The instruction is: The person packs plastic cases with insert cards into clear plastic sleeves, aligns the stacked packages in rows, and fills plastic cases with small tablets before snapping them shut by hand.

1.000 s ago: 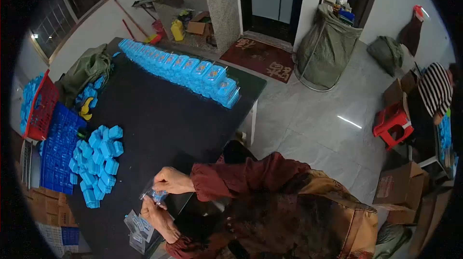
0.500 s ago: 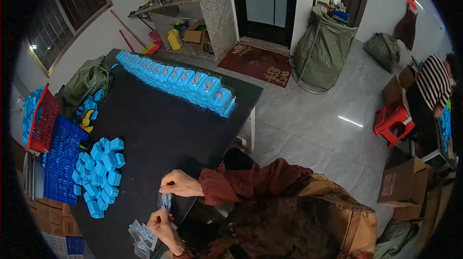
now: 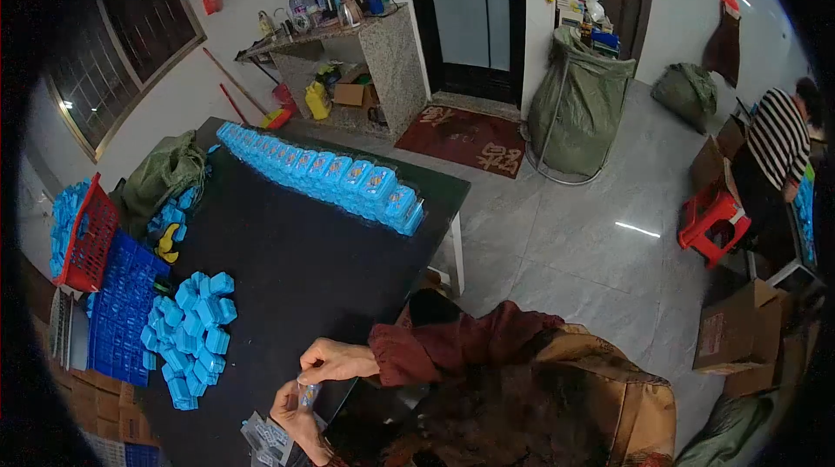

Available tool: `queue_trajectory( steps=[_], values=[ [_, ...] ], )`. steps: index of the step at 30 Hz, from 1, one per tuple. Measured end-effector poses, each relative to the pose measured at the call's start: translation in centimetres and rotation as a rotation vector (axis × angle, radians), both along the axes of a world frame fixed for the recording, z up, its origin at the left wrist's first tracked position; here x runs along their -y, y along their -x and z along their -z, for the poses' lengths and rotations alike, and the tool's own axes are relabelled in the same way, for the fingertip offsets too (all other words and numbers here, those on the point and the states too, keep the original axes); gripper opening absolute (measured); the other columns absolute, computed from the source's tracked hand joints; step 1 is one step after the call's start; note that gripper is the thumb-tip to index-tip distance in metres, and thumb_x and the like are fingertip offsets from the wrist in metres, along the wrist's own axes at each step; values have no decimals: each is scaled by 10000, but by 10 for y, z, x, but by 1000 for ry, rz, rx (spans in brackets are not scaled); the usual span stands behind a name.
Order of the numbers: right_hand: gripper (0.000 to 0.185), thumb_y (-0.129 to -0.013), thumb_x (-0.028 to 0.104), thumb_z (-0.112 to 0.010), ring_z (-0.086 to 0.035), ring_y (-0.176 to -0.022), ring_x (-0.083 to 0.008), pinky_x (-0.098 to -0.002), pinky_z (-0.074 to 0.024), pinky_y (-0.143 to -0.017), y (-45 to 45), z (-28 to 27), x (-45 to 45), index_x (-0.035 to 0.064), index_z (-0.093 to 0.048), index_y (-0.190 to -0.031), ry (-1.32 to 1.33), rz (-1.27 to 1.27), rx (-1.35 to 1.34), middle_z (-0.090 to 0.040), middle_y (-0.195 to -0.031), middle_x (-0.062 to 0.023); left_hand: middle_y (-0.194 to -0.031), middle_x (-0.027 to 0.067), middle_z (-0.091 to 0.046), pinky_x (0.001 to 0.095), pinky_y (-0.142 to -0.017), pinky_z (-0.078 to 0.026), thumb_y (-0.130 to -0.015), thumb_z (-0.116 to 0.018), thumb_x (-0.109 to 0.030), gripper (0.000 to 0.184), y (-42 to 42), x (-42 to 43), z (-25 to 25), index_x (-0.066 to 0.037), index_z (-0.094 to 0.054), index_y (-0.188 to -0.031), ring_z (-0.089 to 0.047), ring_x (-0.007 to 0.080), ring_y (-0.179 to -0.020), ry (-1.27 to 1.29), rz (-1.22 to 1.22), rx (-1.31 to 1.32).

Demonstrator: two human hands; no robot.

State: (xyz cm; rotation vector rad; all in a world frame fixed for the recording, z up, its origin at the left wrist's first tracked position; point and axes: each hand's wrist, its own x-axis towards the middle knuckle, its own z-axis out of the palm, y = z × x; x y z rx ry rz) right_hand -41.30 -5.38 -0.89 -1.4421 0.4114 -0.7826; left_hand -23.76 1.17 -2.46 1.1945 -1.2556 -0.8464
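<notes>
My right hand (image 3: 335,361) pinches the upper end of a small clear plastic bag with blue print (image 3: 308,395) near the table's edge. Just below it, my left hand (image 3: 296,419) has its fingers closed on the same bag, with the thumb hidden in part. More flat clear bags with print (image 3: 268,439) lie on the dark table (image 3: 287,267) beside my left hand. A loose pile of blue boxes (image 3: 196,328) sits further off on the table. Along the far side stands a long stacked row of blue packs (image 3: 322,173) with printed tops.
At the left are a red basket (image 3: 91,236), a blue crate (image 3: 126,319) and a green sack (image 3: 161,184). A large green bag on a frame (image 3: 578,110) stands beyond the table. At the right, a person in a striped top (image 3: 777,138) is near a red stool (image 3: 715,219).
The view has tilted upward, so the room sits lower in the frame. My hands have come closer together on the small bag since half a second ago.
</notes>
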Motion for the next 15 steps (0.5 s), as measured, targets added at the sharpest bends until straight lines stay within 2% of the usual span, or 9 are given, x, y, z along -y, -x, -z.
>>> queue_trajectory(
  steps=[4,5,6,7,9,13,15],
  values=[
    [225,-812,183,-618,-405,-585,-41,-237,-307,-497,7,-12,-10,-25,-602,-728,-80,15,187,-512,-630,18,-729,36,-576,207,-635,-432,-738,-563,88,125,23,-10,-24,47,-586,-855,-523,90,-669,-58,34,137],
    [216,-812,176,-619,-425,-595,-41,-235,-328,-508,7,-16,-15,-24,-604,-731,-78,-8,194,-523,-631,15,-711,28,-546,223,-569,-390,-769,-573,20,58,27,-11,-29,52,-561,-815,-471,81,-624,4,6,268],
    [207,-811,169,-619,-446,-605,-41,-232,-350,-518,7,-17,-17,-22,-607,-734,-75,-30,201,-533,-633,11,-692,20,-517,239,-503,-348,-799,-583,-48,116,31,-12,-31,56,-535,-776,-420,72,-578,66,-22,398],
    [207,-811,169,-619,-446,-605,-41,-232,-350,-518,7,-14,-16,-22,-607,-734,-70,-25,201,-533,-633,11,-692,20,-517,239,-503,-348,-799,-583,-48,116,34,-12,-31,56,-535,-776,-420,72,-578,72,-18,399],
    [189,-808,154,-620,-498,-620,-52,-232,-398,-539,8,-6,-11,-22,-610,-742,-6,-64,105,-570,-649,-9,-622,12,-474,256,-460,-279,-818,-578,-77,161,36,-13,-30,50,-514,-743,-344,63,-541,85,10,221],
    [168,-808,138,-620,-527,-618,-66,-231,-422,-544,12,1,-4,-20,-615,-753,97,-13,-7,-602,-671,-31,-573,13,-458,262,-445,-255,-838,-567,-106,206,29,-12,-26,52,-496,-727,-319,60,-519,-54,68,389],
    [152,-804,117,-619,-518,-581,-68,-237,-408,-512,12,0,-7,-20,-608,-739,-100,16,109,-598,-654,-30,-551,26,-484,257,-428,-277,-857,-545,-128,240,32,-15,-28,38,-478,-697,-337,65,-479,-106,151,325]
  ],
)
